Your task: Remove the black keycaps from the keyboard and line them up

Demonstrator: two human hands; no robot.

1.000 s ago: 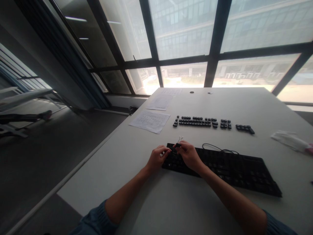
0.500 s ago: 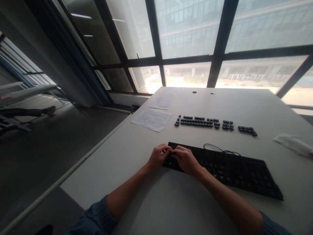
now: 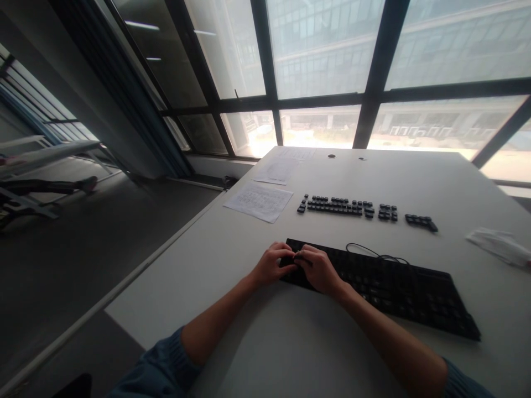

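Observation:
A black keyboard [image 3: 394,282] lies slanted across the white table, many of its keys bare or dark. Over its left end, my left hand [image 3: 271,264] has its fingers curled, with thumb and forefinger near the key area. My right hand [image 3: 321,271] is beside it, fingers bent and tips drawn together on the same corner. The fingertips of both hands almost meet; what sits between them is too small and dark to make out. Beyond the keyboard, loose black keycaps [image 3: 336,208] stand in rows, and a smaller group of keycaps [image 3: 421,221] lies to their right.
Printed sheets of paper [image 3: 259,202] lie at the table's left side. The keyboard's cable [image 3: 365,251] loops behind it. A crumpled clear plastic bag [image 3: 498,246] rests at the right. Large windows [image 3: 319,55] rise behind the white table [image 3: 257,354].
My left thumb has moved lower, away from the forefinger, and the left hand has shifted slightly right. My right hand stays at the keyboard's left end. The rows of keycaps look unchanged.

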